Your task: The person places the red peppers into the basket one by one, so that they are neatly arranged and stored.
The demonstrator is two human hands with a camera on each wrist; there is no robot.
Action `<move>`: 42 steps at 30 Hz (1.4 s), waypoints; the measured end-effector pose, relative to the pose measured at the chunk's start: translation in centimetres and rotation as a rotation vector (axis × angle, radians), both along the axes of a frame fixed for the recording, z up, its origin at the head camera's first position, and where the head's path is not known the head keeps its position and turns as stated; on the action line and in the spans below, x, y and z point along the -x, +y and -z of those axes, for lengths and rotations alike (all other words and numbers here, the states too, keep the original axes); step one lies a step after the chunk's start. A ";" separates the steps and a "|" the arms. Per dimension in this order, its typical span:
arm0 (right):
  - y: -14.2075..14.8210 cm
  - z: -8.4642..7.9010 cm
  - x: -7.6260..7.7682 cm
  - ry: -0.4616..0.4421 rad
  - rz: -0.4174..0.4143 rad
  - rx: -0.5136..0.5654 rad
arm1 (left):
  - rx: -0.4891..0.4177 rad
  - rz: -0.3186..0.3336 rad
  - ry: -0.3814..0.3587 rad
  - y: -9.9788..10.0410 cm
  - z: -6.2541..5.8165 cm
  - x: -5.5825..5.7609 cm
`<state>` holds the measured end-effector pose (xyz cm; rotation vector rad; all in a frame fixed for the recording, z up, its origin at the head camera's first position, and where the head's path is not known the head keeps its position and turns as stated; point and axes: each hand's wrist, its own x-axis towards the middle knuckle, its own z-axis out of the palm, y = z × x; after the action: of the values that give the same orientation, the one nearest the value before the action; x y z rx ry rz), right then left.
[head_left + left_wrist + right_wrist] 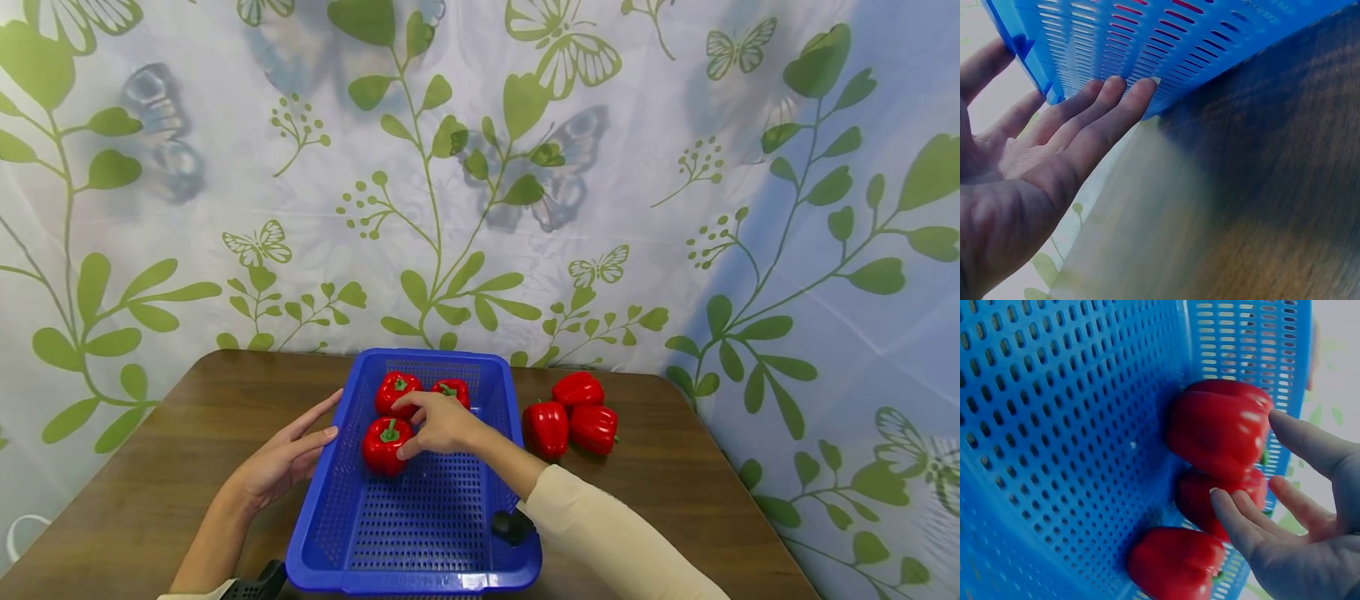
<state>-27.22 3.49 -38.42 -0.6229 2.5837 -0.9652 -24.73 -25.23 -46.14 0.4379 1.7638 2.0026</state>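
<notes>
A blue perforated plastic basket [420, 517] stands on the table with three red bell peppers inside, toward its far end. My left hand [281, 462] is at the basket's left side, fingers extended along the rim and, in the left wrist view, against the slotted wall [1197, 44]. Over the peppers reaches my right hand [446, 423], its thumb and fingers spread apart. Its thumb tip is right at the nearest bell pepper [382, 458], which sits upright, green stem up. Beyond it are another bell pepper [396, 392] and a third bell pepper [454, 388], partly hidden by the hand.
Right of the basket, three more red bell peppers [577, 417] lie grouped on the brown wooden table [660, 508]. A curtain [465, 208] with leaf and butterfly prints hangs behind the table. A black device [512, 527] shows beneath the right forearm, over the basket's right side.
</notes>
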 end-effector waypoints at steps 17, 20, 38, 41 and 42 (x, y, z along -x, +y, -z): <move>4.8 -3.5 0.2 0.101 0.050 0.016 | -0.005 0.020 0.010 -0.1 0.0 0.1; 5.9 -3.8 0.3 0.114 0.088 0.032 | 0.000 0.022 0.015 -0.2 0.0 0.2; 14.9 -3.2 0.2 0.130 0.337 0.024 | 0.003 0.026 0.028 -0.1 0.3 0.1; 15.9 -2.6 0.0 0.149 0.369 0.022 | 0.008 0.023 0.029 -0.1 0.4 0.0; 16.2 -2.3 0.0 0.161 0.378 0.023 | 0.009 0.022 0.030 0.0 0.4 0.0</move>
<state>-27.20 19.70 -36.11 -0.2247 2.9027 -1.0966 -24.68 -25.27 -46.53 0.4847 1.7769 1.9824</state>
